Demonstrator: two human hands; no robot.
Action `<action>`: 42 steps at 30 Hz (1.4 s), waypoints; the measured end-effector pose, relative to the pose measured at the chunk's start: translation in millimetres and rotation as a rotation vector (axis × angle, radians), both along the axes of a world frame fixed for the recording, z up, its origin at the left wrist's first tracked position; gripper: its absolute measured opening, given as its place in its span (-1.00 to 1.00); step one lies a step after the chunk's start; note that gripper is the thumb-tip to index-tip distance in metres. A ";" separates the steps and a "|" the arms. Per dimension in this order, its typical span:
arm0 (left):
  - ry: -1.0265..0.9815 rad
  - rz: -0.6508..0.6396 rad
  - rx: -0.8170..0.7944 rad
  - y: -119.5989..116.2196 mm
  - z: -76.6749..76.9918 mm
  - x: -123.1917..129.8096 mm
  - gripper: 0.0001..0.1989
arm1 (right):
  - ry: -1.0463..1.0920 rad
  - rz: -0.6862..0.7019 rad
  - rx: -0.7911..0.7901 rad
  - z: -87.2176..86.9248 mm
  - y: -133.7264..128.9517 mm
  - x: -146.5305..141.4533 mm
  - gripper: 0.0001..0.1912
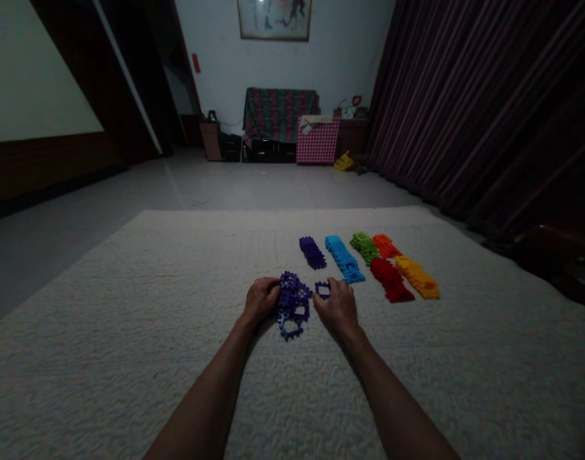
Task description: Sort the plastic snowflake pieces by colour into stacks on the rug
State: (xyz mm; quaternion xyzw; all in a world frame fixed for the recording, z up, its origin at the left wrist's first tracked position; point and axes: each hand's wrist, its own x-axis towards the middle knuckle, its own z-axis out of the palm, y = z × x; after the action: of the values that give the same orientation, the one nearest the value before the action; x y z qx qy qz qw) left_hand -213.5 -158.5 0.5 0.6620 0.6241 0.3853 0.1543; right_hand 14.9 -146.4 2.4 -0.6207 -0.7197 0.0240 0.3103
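A loose heap of purple interlocking toy pieces (300,311), notched along their edges, lies on the pale quilted mat between my hands. My left hand (261,299) is closed at the heap's left edge, its thumb and fingers curled in; what sits between the fingertips is hidden. On the other side, my right hand (339,304) pinches a single purple square frame piece (323,290) with a hole in its middle. Just beyond lies a neat row of stacked dark purple pieces (312,253).
Rows of blue (343,257), green (365,248), orange (386,246), red (390,280) and yellow pieces (417,276) lie to the right on the mat (153,275). Farther off are a cloth-covered television stand (279,115), a checked cloth (317,144) and dark curtains (445,96).
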 end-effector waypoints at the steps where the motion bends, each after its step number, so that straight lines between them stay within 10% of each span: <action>1: 0.001 0.003 -0.003 0.1 -0.2 0.0 -0.75 | -0.007 -0.005 -0.011 -0.6 1.8 0.7 -0.47; 16: 0.018 0.022 -0.004 -0.2 0.9 1.7 -0.75 | 0.275 0.087 0.223 -11.4 84.6 -15.1 -0.41; 42: 0.005 0.034 0.017 -0.2 1.2 2.5 -0.77 | 0.351 0.139 0.323 -3.9 78.3 -20.6 -0.62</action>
State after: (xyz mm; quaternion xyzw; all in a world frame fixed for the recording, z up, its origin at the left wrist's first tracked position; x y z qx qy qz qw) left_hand -211.0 -158.7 1.6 0.6538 0.6323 0.3912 0.1405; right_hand -5.8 -68.0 -1.6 -0.4984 -0.6902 0.0372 0.5233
